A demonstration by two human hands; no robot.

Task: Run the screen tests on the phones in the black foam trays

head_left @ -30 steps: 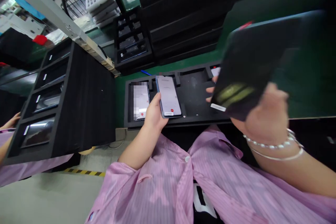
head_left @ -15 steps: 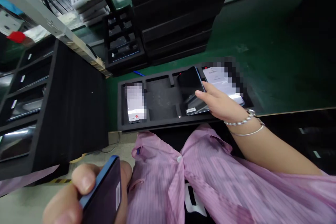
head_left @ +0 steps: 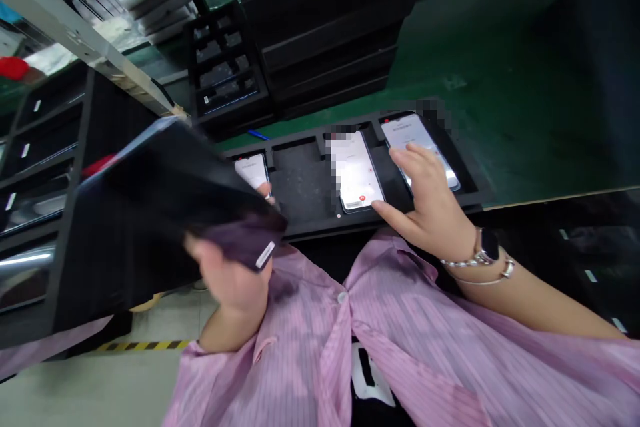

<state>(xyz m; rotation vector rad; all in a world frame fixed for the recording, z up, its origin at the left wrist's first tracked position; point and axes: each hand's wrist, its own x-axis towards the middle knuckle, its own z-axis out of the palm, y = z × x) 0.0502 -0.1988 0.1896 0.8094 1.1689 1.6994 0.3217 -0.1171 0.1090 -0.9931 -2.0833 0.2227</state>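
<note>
My left hand (head_left: 235, 280) grips a dark smartphone (head_left: 195, 193), raised close to the camera; its screen is black and a small white label sits at its lower corner. Motion blurs the phone's far end. Over the black foam tray (head_left: 305, 190) hovers my right hand (head_left: 425, 200), thumb and fingers spread, holding nothing. Its thumb is at the lower edge of a lit phone (head_left: 357, 170) lying in the tray. The fingers partly cover a second lit phone (head_left: 415, 140) to the right. A third lit phone (head_left: 254, 170) at the tray's left is partly hidden by the left hand's phone.
A tall stack of black trays (head_left: 325, 33) stands behind on the green bench (head_left: 500, 113). Beside it is a smaller tray (head_left: 225, 67). At left, another stack (head_left: 45, 167) holds labelled phones. A blue pen (head_left: 259, 135) lies behind the tray. A pale metal post (head_left: 100, 40) rises at left.
My left hand has lifted its phone up and forward, turning it. My right hand has let go of the phone in the tray and opened; that phone's screen has gone from black to lit.
</note>
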